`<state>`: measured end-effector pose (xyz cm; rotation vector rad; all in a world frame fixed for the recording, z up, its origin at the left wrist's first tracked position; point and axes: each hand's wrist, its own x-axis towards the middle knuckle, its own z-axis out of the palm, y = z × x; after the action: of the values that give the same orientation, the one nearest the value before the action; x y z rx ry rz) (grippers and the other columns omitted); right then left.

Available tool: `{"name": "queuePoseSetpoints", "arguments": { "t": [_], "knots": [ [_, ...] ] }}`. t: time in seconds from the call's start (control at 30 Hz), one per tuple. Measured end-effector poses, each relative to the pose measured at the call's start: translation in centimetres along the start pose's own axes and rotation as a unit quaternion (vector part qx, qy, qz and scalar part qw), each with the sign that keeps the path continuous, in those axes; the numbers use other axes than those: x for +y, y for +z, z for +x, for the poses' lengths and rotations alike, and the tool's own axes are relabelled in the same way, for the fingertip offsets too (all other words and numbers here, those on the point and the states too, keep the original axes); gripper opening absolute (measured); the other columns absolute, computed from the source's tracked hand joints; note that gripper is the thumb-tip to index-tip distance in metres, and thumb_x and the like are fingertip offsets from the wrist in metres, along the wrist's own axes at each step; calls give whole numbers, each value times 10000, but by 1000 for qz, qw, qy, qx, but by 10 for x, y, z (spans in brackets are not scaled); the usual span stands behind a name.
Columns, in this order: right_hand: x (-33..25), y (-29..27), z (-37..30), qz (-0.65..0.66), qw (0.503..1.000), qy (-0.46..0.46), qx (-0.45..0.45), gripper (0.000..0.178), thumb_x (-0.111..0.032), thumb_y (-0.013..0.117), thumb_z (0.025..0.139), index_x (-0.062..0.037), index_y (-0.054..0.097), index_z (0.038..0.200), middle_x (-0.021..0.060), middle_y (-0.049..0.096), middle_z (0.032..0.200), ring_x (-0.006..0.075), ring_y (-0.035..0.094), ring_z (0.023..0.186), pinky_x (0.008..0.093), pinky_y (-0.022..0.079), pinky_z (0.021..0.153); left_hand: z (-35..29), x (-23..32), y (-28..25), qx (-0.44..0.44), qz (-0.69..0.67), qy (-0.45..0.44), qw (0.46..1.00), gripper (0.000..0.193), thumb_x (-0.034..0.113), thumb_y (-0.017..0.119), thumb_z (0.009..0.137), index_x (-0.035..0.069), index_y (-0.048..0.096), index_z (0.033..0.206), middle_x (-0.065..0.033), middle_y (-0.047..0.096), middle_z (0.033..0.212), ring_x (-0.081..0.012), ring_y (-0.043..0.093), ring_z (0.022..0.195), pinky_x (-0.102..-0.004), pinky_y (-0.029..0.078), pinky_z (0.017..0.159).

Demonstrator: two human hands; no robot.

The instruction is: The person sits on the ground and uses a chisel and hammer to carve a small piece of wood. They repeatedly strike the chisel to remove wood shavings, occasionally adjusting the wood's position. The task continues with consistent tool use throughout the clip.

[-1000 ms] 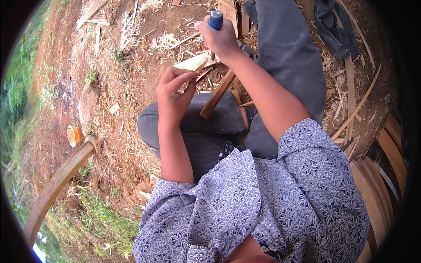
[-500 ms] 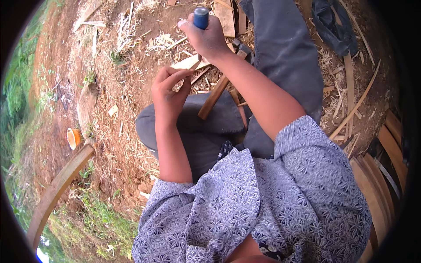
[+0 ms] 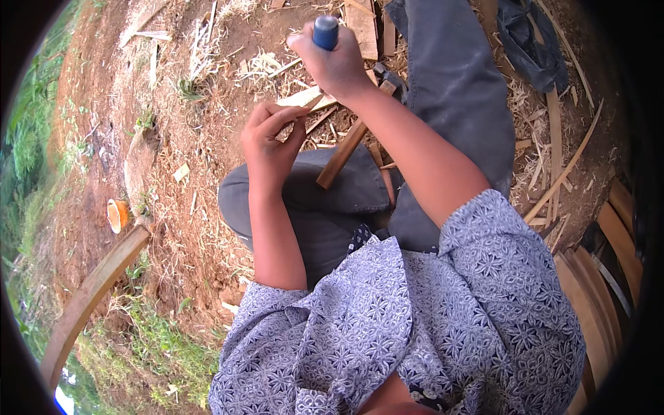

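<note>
My right hand (image 3: 337, 68) is wrapped round a blue-handled chisel (image 3: 325, 33), its capped butt end pointing up; the blade is hidden below the fist. Lower and to the left, my left hand (image 3: 272, 135) pinches a small pointed piece of wood (image 3: 312, 102) between thumb and fingers. Just beyond the left fingertips, a pale wood strip (image 3: 301, 97) lies on the ground. A hammer with a wooden handle (image 3: 344, 155) slants across between my forearms, its dark metal head (image 3: 392, 77) partly covered by my right wrist.
Wood shavings (image 3: 263, 66) and offcuts litter the brown soil. A black plastic bag (image 3: 531, 48) lies beyond my outstretched right leg (image 3: 456, 90). Curved boards (image 3: 588, 297) are stacked at my right; an orange bowl (image 3: 118, 216) and a long beam (image 3: 97, 297) are at left.
My right hand with the chisel has shifted slightly right, away from my left hand. The left hand keeps its pinch on the wood. The whole view has also drifted a little.
</note>
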<state>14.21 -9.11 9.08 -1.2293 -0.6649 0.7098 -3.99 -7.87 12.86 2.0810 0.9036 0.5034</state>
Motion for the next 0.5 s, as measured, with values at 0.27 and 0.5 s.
{"name": "queuePoseSetpoints", "arguments": {
  "t": [0.27,0.5],
  "knots": [
    [17,-2,-7,-44,998,-44,8,314,-135,691,936,-120,521,672,-60,499,565,42,470,508,264,364,486,4,3,0,-33,-7,-3,999,225,-128,723,837,3,771,1014,-52,660,934,-138,692,905,-280,615,846],
    [-36,-3,11,102,995,5,-13,323,-142,702,905,-104,523,639,-45,502,544,53,465,479,281,368,460,0,10,-1,0,-44,-11,999,234,-116,745,762,38,767,936,-59,660,822,-182,701,809,-297,580,730]
  ]
}}
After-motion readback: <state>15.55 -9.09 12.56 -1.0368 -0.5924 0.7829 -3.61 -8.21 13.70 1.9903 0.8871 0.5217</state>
